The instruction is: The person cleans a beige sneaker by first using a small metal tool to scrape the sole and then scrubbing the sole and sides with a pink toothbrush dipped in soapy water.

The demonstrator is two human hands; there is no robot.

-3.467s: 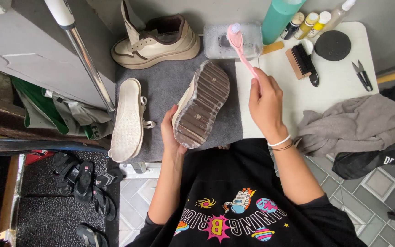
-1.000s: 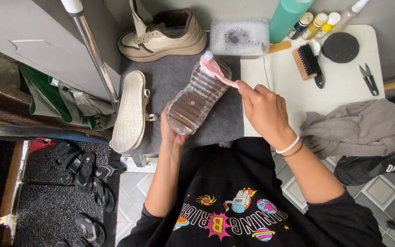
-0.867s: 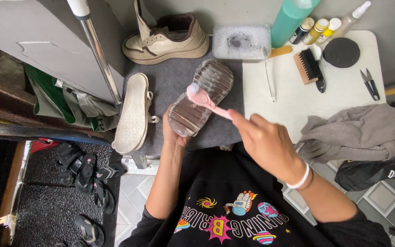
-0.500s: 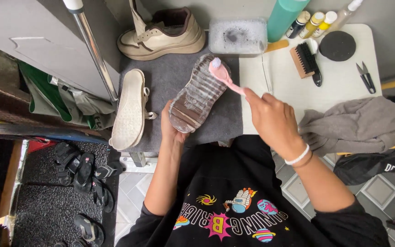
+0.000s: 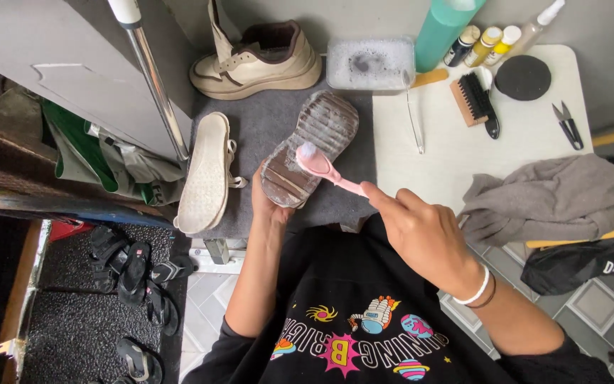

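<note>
While your left hand [image 5: 268,203] grips the upturned shoe [image 5: 310,156], your right hand [image 5: 421,231], fingers closed on the pink brush [image 5: 325,171], has drawn its head back to the heel; scrubbing continues.

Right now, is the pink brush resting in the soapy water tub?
No, the right hand holds the pink brush with its head on the upturned shoe sole, apart from the tub.

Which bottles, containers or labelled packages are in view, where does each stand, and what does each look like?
Teal bottle: top edge, tall, plain cylinder.
Three small bottles: right of it, dark and yellow bodies, pale caps.
Spray bottle: far top right, clear, white nozzle.
Clear tub: left of the teal bottle, rectangular, foamy water inside.
</note>
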